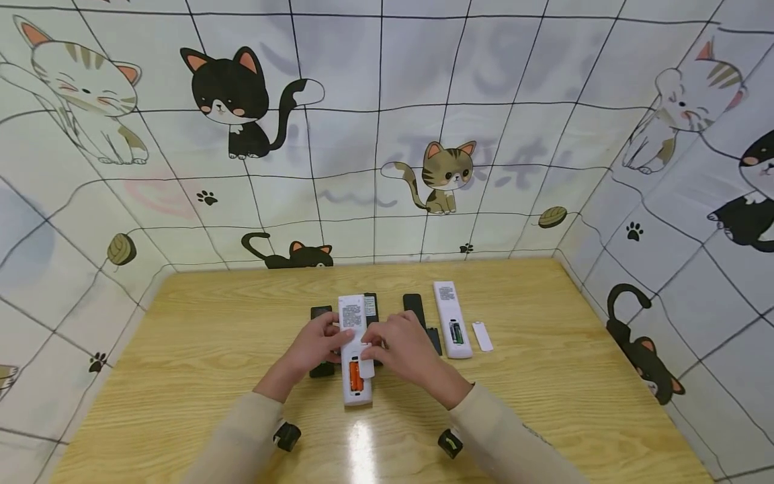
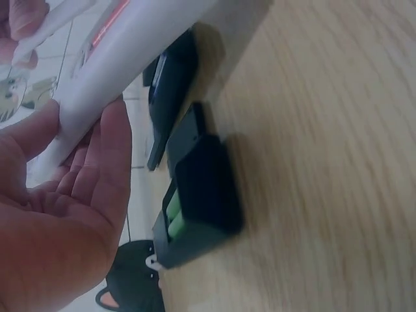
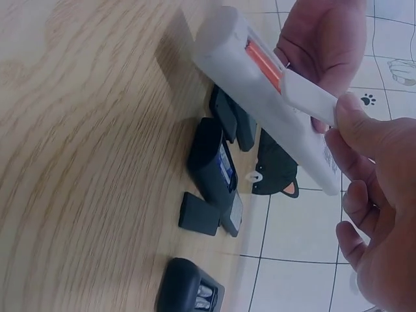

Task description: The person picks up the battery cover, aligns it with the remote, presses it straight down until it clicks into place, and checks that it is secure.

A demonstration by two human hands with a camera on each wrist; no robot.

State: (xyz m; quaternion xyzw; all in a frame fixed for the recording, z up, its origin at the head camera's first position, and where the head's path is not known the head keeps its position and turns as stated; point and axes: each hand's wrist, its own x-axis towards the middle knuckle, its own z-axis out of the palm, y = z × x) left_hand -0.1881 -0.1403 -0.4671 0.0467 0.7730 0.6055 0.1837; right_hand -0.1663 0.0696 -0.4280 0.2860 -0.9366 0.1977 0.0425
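- The left hand (image 1: 313,346) grips a white remote (image 1: 352,319) between thumb and fingers, just below the centre of the head view.
- The right hand (image 1: 402,346) pinches a white cover (image 1: 367,369) beside the remote's orange batteries (image 1: 355,378).
- Right of centre, a second white remote (image 1: 449,310) lies near a small lid (image 1: 482,336).

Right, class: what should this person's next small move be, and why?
Probably the right hand should align the white cover it pinches over the orange batteries: they already sit in the white remote that the left hand holds, and the cover, off to one side, leaves them largely exposed.
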